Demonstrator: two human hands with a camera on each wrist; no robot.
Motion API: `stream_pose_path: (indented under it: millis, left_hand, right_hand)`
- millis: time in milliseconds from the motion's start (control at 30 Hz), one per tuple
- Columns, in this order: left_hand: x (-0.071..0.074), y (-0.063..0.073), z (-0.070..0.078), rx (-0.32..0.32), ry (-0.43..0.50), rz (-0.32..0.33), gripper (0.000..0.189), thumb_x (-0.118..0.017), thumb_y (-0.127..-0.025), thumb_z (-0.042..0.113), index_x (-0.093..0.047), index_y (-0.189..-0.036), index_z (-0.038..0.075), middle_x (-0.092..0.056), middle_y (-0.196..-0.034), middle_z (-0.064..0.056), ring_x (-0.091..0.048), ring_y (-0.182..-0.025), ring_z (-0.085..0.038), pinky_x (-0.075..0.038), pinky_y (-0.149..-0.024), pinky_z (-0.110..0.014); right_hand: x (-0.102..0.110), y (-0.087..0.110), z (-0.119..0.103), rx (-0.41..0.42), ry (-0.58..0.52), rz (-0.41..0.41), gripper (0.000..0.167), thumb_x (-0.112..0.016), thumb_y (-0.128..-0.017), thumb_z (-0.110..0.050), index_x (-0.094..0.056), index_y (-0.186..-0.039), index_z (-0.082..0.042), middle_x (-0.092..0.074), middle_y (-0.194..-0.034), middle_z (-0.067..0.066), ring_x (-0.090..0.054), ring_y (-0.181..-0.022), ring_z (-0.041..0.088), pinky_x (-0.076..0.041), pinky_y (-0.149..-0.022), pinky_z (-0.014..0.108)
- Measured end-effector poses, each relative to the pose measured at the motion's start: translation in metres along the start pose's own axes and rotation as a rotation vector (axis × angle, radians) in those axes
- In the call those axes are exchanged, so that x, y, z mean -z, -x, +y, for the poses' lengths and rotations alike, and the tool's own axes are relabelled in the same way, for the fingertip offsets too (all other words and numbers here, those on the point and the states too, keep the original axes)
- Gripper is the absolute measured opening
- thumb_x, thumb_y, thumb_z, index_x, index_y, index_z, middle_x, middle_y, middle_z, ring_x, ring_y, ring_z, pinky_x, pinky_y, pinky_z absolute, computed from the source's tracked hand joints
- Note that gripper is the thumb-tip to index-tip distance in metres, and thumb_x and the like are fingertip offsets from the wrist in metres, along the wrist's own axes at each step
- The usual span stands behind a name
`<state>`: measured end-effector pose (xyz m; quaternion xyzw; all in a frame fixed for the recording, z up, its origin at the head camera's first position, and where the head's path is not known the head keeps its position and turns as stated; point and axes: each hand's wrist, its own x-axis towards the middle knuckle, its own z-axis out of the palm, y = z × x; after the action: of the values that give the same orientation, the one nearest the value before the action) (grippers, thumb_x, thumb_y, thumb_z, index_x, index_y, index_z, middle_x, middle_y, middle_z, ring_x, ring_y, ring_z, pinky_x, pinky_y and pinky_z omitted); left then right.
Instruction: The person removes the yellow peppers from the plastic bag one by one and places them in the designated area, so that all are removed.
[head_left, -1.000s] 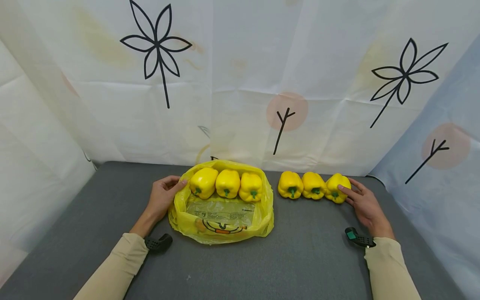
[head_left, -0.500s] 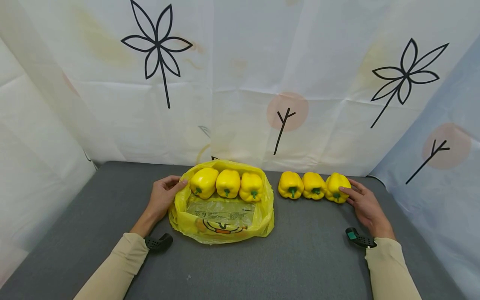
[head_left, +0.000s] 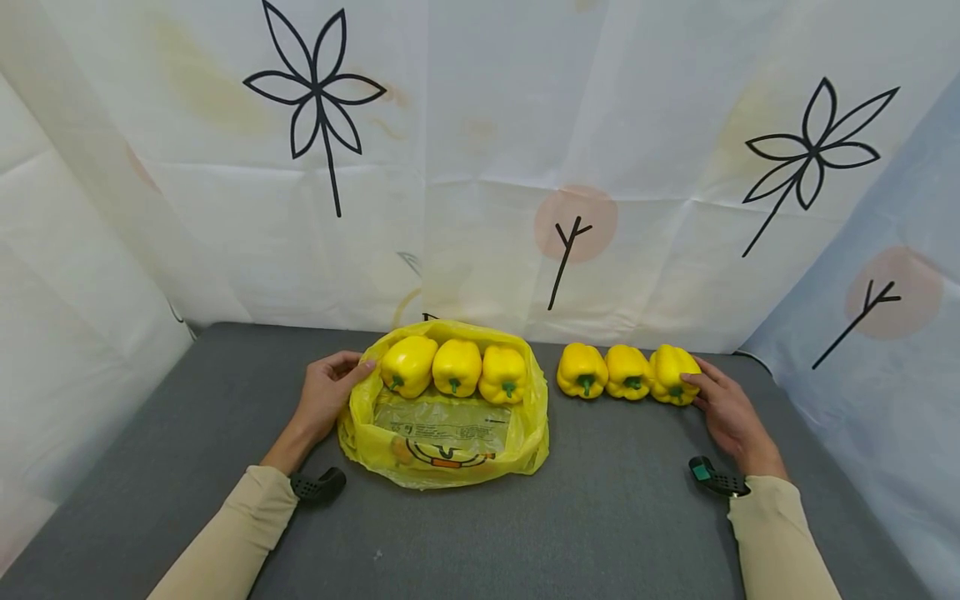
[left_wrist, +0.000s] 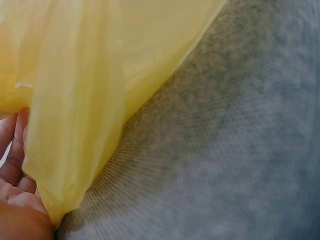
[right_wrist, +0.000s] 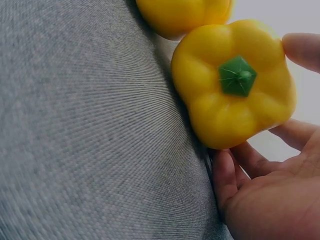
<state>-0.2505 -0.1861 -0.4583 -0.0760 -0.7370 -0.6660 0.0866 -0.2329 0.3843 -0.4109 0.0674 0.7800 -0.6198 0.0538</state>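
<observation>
A yellow plastic bag (head_left: 457, 471) lies opened out on the table, its mouth facing up. Three yellow bell peppers (head_left: 456, 368) with green stems sit in a row along its far side. At the bag's left rim, my left hand (head_left: 327, 392) pinches the plastic between thumb and fingers; the left wrist view shows the film (left_wrist: 75, 115) hanging over part of that hand. To the right of the bag stand three more bell peppers in a row. My right hand (head_left: 735, 414) grips the rightmost bell pepper (right_wrist: 235, 85), thumb on one side and fingers under the other.
The left (head_left: 581, 370) and middle (head_left: 628, 372) bell peppers of the right row stand close together, near the far edge of the grey table (head_left: 525, 542). A white printed curtain (head_left: 480, 167) hangs behind, with more fabric at both sides.
The rightmost bell pepper has turned slightly and shifted a little left, and my right thumb has slid toward its right side. My left hand and the bag stay in place.
</observation>
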Motion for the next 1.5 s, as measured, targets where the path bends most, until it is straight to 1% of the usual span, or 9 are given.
stream_pose_path:
  millis: [100,233,433,633,833,933,1100,1367,1500]
  left_hand:
    - [0.0005,0.0005,0.0003,-0.001,0.002,0.000,0.038,-0.069,-0.100,0.023,-0.066,-0.115,-0.012,-0.068,-0.095,0.003,-0.066,-0.083,-0.011,-0.058,-0.072,-0.024]
    - [0.0011,0.0009,-0.0001,-0.004,0.003,0.000,0.038,-0.068,-0.100,0.023,-0.066,-0.115,-0.012,-0.069,-0.095,0.003,-0.066,-0.083,-0.011,-0.058,-0.072,-0.024]
    - [0.0024,0.0018,-0.0018,0.001,-0.004,0.005,0.038,-0.068,-0.100,0.023,-0.066,-0.115,-0.012,-0.068,-0.096,0.003,-0.065,-0.086,-0.011,-0.057,-0.074,-0.023]
    - [0.0033,0.0038,-0.0006,0.002,-0.004,0.007,0.038,-0.068,-0.100,0.023,-0.066,-0.116,-0.012,-0.068,-0.097,0.002,-0.065,-0.086,-0.011,-0.057,-0.074,-0.023]
    - [0.0037,0.0036,0.0009,-0.002,-0.014,0.006,0.038,-0.068,-0.100,0.023,-0.066,-0.116,-0.012,-0.068,-0.098,0.001,-0.065,-0.085,-0.012,-0.058,-0.073,-0.023]
    - [0.0036,0.0011,0.0013,-0.012,-0.016,0.009,0.039,-0.069,-0.100,0.024,-0.066,-0.116,-0.012,-0.068,-0.098,0.000,-0.065,-0.085,-0.012,-0.058,-0.073,-0.023]
    - [0.0040,-0.0017,0.0022,-0.023,-0.005,0.012,0.038,-0.069,-0.100,0.023,-0.066,-0.116,-0.012,-0.068,-0.096,0.002,-0.065,-0.084,-0.012,-0.057,-0.073,-0.023]
    - [0.0027,-0.0004,0.0016,0.002,-0.004,0.018,0.038,-0.069,-0.100,0.024,-0.067,-0.115,-0.010,-0.068,-0.096,0.001,-0.066,-0.082,-0.012,-0.058,-0.071,-0.024]
    - [-0.0007,0.0005,-0.0004,0.011,0.005,0.009,0.036,-0.069,-0.100,0.021,-0.067,-0.116,-0.011,-0.068,-0.098,-0.001,-0.066,-0.084,-0.012,-0.058,-0.072,-0.024]
  right_hand:
    - [-0.0003,0.0001,-0.0004,0.000,-0.008,-0.006,0.080,-0.051,-0.107,-0.042,-0.008,-0.163,-0.005,-0.014,-0.162,0.014,-0.025,-0.136,0.025,-0.026,-0.112,0.041]
    - [-0.0010,-0.0003,-0.0005,-0.004,-0.013,-0.015,0.079,-0.050,-0.108,-0.041,-0.006,-0.163,-0.006,-0.011,-0.164,0.015,-0.024,-0.138,0.025,-0.024,-0.113,0.043]
    - [-0.0024,-0.0007,-0.0005,-0.017,-0.010,-0.020,0.079,-0.049,-0.108,-0.041,-0.006,-0.164,-0.006,-0.008,-0.165,0.017,-0.025,-0.137,0.025,-0.024,-0.114,0.042]
    - [-0.0035,-0.0013,-0.0006,-0.021,-0.015,-0.031,0.080,-0.048,-0.108,-0.043,-0.004,-0.163,-0.006,-0.007,-0.165,0.018,-0.026,-0.136,0.027,-0.020,-0.117,0.047]
    - [-0.0041,-0.0031,-0.0019,-0.022,-0.028,-0.036,0.081,-0.048,-0.108,-0.044,-0.002,-0.164,-0.007,-0.002,-0.167,0.018,-0.019,-0.142,0.030,-0.014,-0.119,0.050]
    - [-0.0039,-0.0045,-0.0040,-0.011,-0.032,-0.032,0.081,-0.048,-0.108,-0.045,-0.003,-0.164,-0.008,-0.001,-0.168,0.017,-0.017,-0.143,0.031,-0.014,-0.120,0.050]
    - [-0.0043,-0.0063,-0.0079,0.002,-0.033,-0.032,0.080,-0.047,-0.108,-0.044,-0.004,-0.164,-0.007,-0.002,-0.167,0.017,-0.017,-0.143,0.031,-0.013,-0.120,0.049]
    - [-0.0054,-0.0052,-0.0063,-0.016,-0.050,-0.020,0.082,-0.048,-0.107,-0.046,-0.003,-0.163,-0.007,0.001,-0.168,0.016,-0.013,-0.146,0.033,-0.009,-0.122,0.051]
    - [-0.0024,-0.0022,-0.0003,-0.022,-0.042,-0.009,0.082,-0.047,-0.107,-0.047,-0.002,-0.163,-0.007,0.002,-0.169,0.016,-0.017,-0.145,0.031,-0.014,-0.121,0.047]
